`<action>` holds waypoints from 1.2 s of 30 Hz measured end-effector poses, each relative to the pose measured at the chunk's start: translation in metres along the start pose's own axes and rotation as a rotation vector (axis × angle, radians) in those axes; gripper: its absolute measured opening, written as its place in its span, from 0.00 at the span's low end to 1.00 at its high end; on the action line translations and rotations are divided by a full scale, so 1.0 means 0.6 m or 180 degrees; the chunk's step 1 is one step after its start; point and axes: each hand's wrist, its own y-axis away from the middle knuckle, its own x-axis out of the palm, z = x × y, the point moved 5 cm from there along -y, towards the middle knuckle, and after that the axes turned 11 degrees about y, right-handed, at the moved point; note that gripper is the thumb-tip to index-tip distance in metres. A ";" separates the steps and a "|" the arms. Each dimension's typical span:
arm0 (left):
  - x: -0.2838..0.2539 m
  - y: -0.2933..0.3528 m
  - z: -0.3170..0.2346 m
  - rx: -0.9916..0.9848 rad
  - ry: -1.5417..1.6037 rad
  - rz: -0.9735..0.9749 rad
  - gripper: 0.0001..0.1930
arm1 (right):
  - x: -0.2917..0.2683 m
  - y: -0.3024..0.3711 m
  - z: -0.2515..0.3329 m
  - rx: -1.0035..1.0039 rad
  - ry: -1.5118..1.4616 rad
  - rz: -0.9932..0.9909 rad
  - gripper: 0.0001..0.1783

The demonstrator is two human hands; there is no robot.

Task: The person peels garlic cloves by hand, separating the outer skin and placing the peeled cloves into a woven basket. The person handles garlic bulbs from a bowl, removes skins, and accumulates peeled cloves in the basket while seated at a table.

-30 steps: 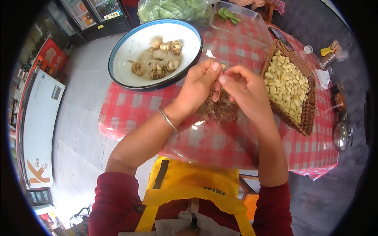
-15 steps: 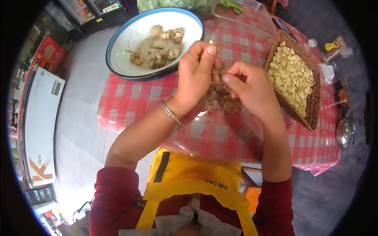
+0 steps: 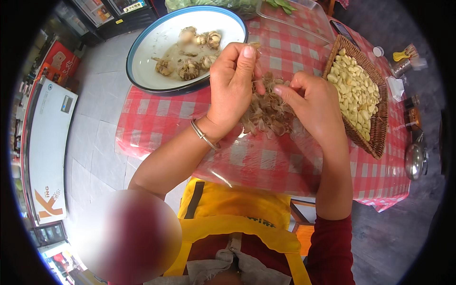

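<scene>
My left hand [image 3: 232,80] and my right hand [image 3: 311,102] meet over a heap of dry brown garlic skins [image 3: 268,111] on the red checked tablecloth [image 3: 156,111]. The left fingers pinch a small garlic piece with papery skin at the fingertips. The right fingertips touch the same spot from the right; what they hold is hidden. A white bowl with a blue rim [image 3: 147,45] at the upper left holds several unpeeled garlic bulbs [image 3: 190,69]. A brown wicker basket [image 3: 377,128] at the right is full of peeled cloves [image 3: 356,92].
A clear plastic sheet [image 3: 266,166] lies over the cloth near the table's front edge. Leafy greens [image 3: 280,4] in a clear tray stand at the back. A metal lidded pot [image 3: 417,161] and small jars [image 3: 411,111] sit at the far right. Grey floor tiles and a white cabinet [image 3: 45,152] lie left.
Both hands have stayed together over the skins, fingers shifting slightly as they work the piece. The view has tilted, so the bowl and basket sit a little higher.
</scene>
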 end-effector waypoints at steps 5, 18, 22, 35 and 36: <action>0.013 0.003 0.008 -0.0451 0.0024 0.0128 0.13 | 0.008 -0.001 -0.007 -0.0253 -0.0555 -0.0584 0.08; 0.027 0.013 0.020 -0.0426 -0.0901 0.0892 0.12 | 0.006 -0.005 -0.013 0.0494 -0.2892 0.0287 0.09; 0.031 0.011 0.013 -0.0475 -0.0926 0.1223 0.11 | 0.010 -0.007 -0.022 0.0549 -0.3052 0.0550 0.06; 0.038 0.021 0.031 -0.1141 0.0264 0.1241 0.10 | 0.018 -0.008 -0.020 0.0797 -0.3635 0.0313 0.04; 0.037 0.021 0.033 -0.1149 0.0309 0.1088 0.10 | 0.020 -0.009 -0.017 0.0820 -0.3704 0.0255 0.04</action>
